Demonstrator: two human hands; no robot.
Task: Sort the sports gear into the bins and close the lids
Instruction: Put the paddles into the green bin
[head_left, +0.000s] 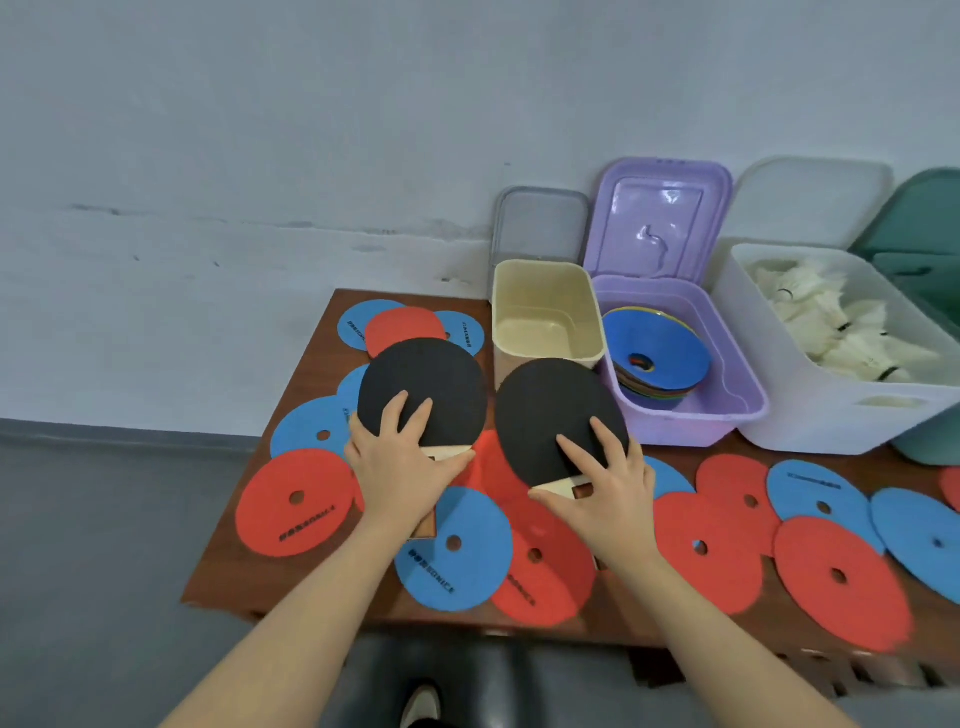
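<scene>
black round rubber faces show on the two wooden table tennis bats. my left hand (402, 467) grips the left bat (422, 389) at its neck, my right hand (602, 493) grips the right bat (556, 415), both over the brown wooden table (311, 364), near the empty cream plastic bin (545, 312).

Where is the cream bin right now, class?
In the head view, the cream bin stands open on the table's far edge, just left of the purple bin and behind the right-hand paddle.
</scene>
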